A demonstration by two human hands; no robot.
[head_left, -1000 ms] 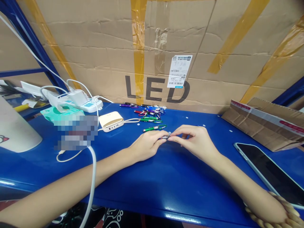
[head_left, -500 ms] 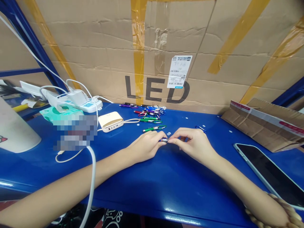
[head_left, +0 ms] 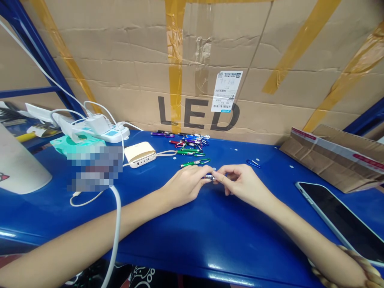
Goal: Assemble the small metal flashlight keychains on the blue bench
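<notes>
My left hand [head_left: 186, 185] is closed around a small pen-shaped flashlight [head_left: 208, 177], leaving only a short dark-blue and silver length with a pale label in sight. At its silver end, the thumb and forefinger of my right hand [head_left: 242, 181] pinch together. The rest of the flashlight is hidden in my left fingers. Just beyond my left hand lies a green pen-shaped flashlight [head_left: 192, 163] with a carabiner clip. A loose blue carabiner [head_left: 253, 163] rests on the table behind my right hand.
Several coloured flashlights [head_left: 192, 138] lie against the large cardboard box [head_left: 135, 72]. A cream power bank [head_left: 140, 154], white power strip [head_left: 115, 134] and cup [head_left: 21, 164] stand left, with a white cable [head_left: 117, 224] crossing my left forearm. On the right are a phone [head_left: 339, 220] and an open carton [head_left: 327, 160].
My right hand's fingers have shifted and turned around the flashlight's end, showing more silver. The blue carabiner behind is now less covered. My left hand has stayed almost in place.
</notes>
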